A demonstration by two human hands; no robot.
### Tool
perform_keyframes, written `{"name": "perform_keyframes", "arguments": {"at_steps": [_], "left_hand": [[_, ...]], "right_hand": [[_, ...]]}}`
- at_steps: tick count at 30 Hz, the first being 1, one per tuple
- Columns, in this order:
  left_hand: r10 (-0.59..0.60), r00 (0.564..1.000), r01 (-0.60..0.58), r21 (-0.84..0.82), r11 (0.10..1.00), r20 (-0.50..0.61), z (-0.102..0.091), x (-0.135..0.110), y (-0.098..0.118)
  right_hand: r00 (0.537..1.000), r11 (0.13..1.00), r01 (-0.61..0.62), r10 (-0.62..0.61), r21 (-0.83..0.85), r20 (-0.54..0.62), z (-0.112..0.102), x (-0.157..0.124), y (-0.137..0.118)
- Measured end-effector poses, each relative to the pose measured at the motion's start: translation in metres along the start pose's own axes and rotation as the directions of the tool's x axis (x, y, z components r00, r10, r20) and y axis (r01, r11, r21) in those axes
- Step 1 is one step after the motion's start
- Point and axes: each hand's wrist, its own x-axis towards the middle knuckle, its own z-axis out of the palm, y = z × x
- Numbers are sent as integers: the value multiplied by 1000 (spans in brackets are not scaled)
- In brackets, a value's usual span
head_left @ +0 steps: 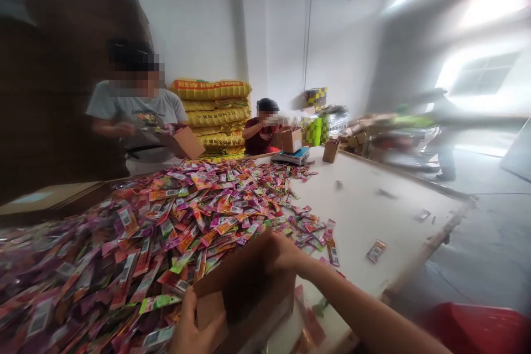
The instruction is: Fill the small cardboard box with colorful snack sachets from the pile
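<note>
Gripping open brown cardboard box (246, 287) with curled right hand (288, 257) and, nearer glossy multicoloured packets (166, 227) heaped left, curled left hand (196, 325).

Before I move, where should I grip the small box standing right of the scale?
Probably two opposite walls of the box, coming from its right: it stands upright, with bare tabletop on that side and the scale on its left.

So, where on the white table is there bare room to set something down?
On the white table, right of the heap of slim multicoloured packets and left of the table's right edge, around a few loose packets. It is crowded left, under the heap, and front centre, where the left hand and right hand hold an open brown cardboard box.
</note>
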Motion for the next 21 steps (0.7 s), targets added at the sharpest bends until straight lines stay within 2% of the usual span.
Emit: {"name": "perform_keyframes", "arguments": {"at_steps": [2, 4, 6, 8, 10, 11, 13, 15, 18, 19, 21], "left_hand": [[-25, 999, 30, -112, 993, 46, 3, -1, -7], [-103, 993, 114, -200, 973, 65, 4, -5, -12], [-158, 985, 171, -241, 955, 72, 3, -8, -13], [-97, 993, 113, -263, 958, 74, 2, -11, -12], [35, 995, -7, -273, 962, 98, -1, -13, -8], [95, 990, -63, -272, 960, 104, -2, -14, -6], [149, 977, -107, -252, 962, 155, -10, -15, -1], [137, 955, -83, -205, 975, 265, -26, -12, 4], [74, 873, -5, -143, 990, 482, -58, 1, 11], [56, 863, 4, -118, 993, 503, -65, 7, 14], [53, 881, -57, -5, 998, 470, -65, 17, 22]], "right_hand": [[984, 986, 168, -168, 21, 56, -13, -17, -17], [926, 944, 330, -319, -22, 202, -25, -41, -42], [881, 881, 430, -362, -196, 305, -27, -62, -64], [895, 807, 442, -365, -392, 256, -19, -70, -74], [900, 749, 420, -416, -513, 130, -6, -65, -71], [885, 720, 436, -452, -540, 113, 0, -59, -66], [848, 665, 505, -501, -550, 173, 10, -45, -51], [829, 642, 549, -501, -536, 248, 19, -32, -35], [838, 662, 533, -499, -526, 221, 30, -23, -18], [840, 666, 528, -502, -527, 207, 33, -23, -15], [849, 654, 510, -487, -559, 204, 39, -24, -12]]}}
